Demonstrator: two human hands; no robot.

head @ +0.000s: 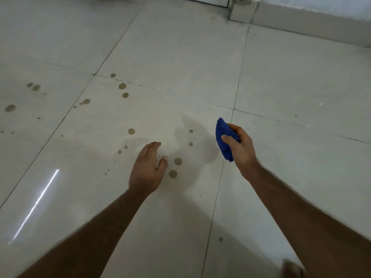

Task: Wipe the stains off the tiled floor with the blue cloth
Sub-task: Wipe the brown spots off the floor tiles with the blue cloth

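Note:
My right hand (242, 148) grips a bunched blue cloth (223, 137) and holds it above the pale tiled floor (180, 57), right of centre. My left hand (147, 167) hovers open and palm down over the floor, with nothing in it. Several round brown stains dot the tiles: two (175, 167) just right of my left thumb, two small stains (191, 137) between my hands, one (131, 131) ahead of my left hand, a cluster (122, 86) farther off, and more (10, 107) at the far left. A lone stain (220, 239) lies near my right forearm.
A pale skirting board (301, 25) runs along the wall at the top right, meeting a corner post (241, 11). Dark grout lines cross the floor. A bright light reflection (38, 203) streaks the tile at the lower left. A blurred foot (291, 267) shows at the bottom right.

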